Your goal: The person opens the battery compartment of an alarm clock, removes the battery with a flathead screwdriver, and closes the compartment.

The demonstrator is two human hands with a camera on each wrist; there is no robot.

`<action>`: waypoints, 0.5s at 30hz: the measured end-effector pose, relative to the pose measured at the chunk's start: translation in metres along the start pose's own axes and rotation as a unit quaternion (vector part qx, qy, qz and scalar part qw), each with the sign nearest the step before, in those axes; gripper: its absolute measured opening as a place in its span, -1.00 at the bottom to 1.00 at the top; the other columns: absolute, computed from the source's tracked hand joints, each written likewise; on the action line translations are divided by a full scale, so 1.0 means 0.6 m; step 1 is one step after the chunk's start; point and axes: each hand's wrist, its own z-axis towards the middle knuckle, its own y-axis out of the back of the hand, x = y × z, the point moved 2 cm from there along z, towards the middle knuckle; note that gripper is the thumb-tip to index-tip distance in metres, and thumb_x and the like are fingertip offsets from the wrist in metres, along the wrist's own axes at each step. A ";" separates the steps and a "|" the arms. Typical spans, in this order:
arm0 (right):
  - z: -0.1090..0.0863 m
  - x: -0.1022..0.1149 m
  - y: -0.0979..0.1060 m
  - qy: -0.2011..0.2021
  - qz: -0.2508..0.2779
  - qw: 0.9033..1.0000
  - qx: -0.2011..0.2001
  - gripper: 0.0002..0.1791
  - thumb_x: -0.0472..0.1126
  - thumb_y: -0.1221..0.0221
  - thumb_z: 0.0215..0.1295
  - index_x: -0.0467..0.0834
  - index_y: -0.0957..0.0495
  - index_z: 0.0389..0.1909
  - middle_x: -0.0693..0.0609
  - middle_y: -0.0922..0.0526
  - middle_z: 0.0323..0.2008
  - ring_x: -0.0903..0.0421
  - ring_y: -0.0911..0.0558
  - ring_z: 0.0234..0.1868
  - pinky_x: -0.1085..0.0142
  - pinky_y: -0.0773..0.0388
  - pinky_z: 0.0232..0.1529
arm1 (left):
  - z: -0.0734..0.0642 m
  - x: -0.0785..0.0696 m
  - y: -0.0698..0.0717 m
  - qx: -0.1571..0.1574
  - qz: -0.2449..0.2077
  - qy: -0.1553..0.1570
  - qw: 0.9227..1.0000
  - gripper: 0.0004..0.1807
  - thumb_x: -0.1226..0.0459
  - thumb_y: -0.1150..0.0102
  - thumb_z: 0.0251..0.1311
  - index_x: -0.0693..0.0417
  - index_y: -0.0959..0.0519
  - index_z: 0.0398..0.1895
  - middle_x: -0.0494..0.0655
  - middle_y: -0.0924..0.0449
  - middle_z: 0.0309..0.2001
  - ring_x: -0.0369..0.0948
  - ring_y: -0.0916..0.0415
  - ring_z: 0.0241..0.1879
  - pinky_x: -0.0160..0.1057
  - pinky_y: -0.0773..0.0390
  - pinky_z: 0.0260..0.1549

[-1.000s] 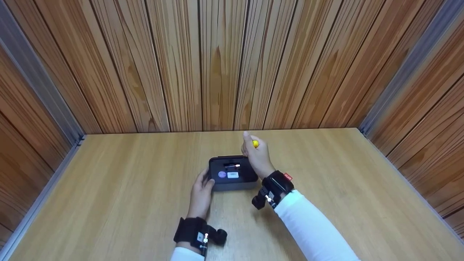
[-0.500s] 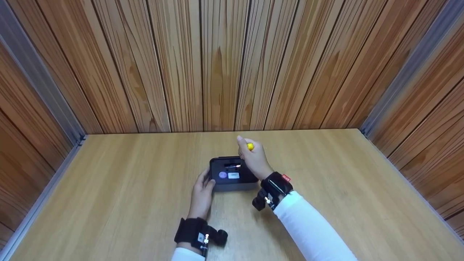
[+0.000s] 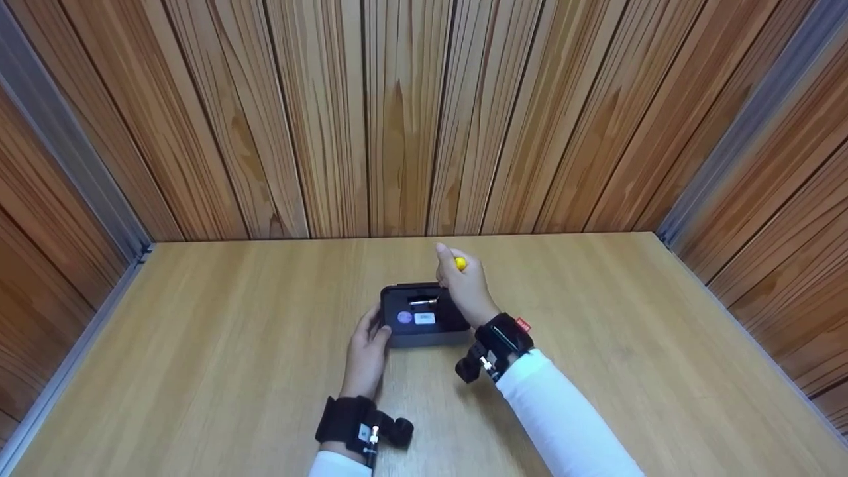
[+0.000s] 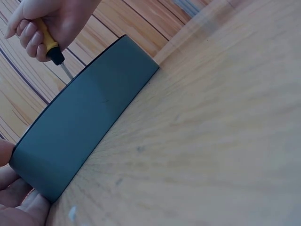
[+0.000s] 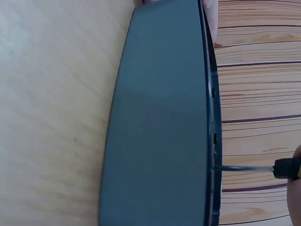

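Observation:
A dark box-shaped device [image 3: 434, 336] with a recessed black top lies on the table. On that top are a round purple sticker [image 3: 405, 317], a white label [image 3: 424, 318] and a slot with a shiny part [image 3: 423, 302]. My left hand [image 3: 366, 348] holds the device's left end, thumb near the top edge and fingers along the side. Above its right part, my right hand [image 3: 469, 285] grips a screwdriver [image 4: 48, 41] with a yellow and black handle. The metal shaft [image 5: 247, 168] points down to the device's top; the tip is hidden behind the rim.
The wooden table [image 3: 232, 344] extends around the device on all sides. A plank wall [image 3: 397, 132] rises behind it, with grey metal posts [image 3: 73, 132] in the corners. Each wrist wears a black strap with a camera [image 3: 399, 432].
My right hand with the screwdriver has shifted slightly left over the device and its wrist has turned a little. The left hand and the device stay in place.

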 end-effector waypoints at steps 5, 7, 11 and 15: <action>-0.004 -0.003 0.008 -0.015 0.054 0.998 -0.040 -0.48 -0.19 0.00 0.59 -0.09 -0.28 -0.71 0.09 -0.29 -0.73 0.11 -0.29 -0.63 0.33 -0.32 -0.53 | 0.000 0.000 0.000 -0.001 -0.002 0.004 1.000 -0.43 0.46 0.13 0.47 0.35 -0.16 0.52 0.30 -0.15 0.51 0.15 -0.09 0.51 0.02 -0.17 0.49; -0.005 -0.004 0.014 -0.027 0.086 0.994 -0.060 -0.49 -0.18 0.02 0.60 -0.09 -0.27 -0.69 0.08 -0.28 -0.73 0.15 -0.28 -0.64 0.35 -0.29 -0.53 | -0.001 0.000 0.001 -0.001 -0.003 0.006 1.000 -0.43 0.46 0.12 0.47 0.35 -0.15 0.52 0.30 -0.15 0.51 0.15 -0.10 0.51 0.02 -0.17 0.49; -0.007 -0.007 0.024 -0.056 0.146 0.982 -0.104 -0.49 -0.14 0.05 0.62 -0.11 -0.24 -0.66 0.10 -0.25 -0.71 0.18 -0.27 -0.64 0.39 -0.26 -0.53 | -0.004 -0.001 0.001 0.001 -0.001 0.003 1.000 -0.42 0.46 0.13 0.48 0.37 -0.13 0.52 0.31 -0.14 0.51 0.18 -0.09 0.50 0.04 -0.16 0.49; -0.007 -0.008 0.031 -0.073 0.182 0.970 -0.144 -0.48 -0.11 0.06 0.62 -0.10 -0.22 -0.66 0.11 -0.24 -0.71 0.20 -0.27 -0.64 0.42 -0.26 -0.55 | -0.003 -0.003 0.002 0.001 -0.002 0.005 1.000 -0.41 0.45 0.14 0.48 0.37 -0.12 0.53 0.32 -0.12 0.52 0.17 -0.08 0.51 0.04 -0.15 0.49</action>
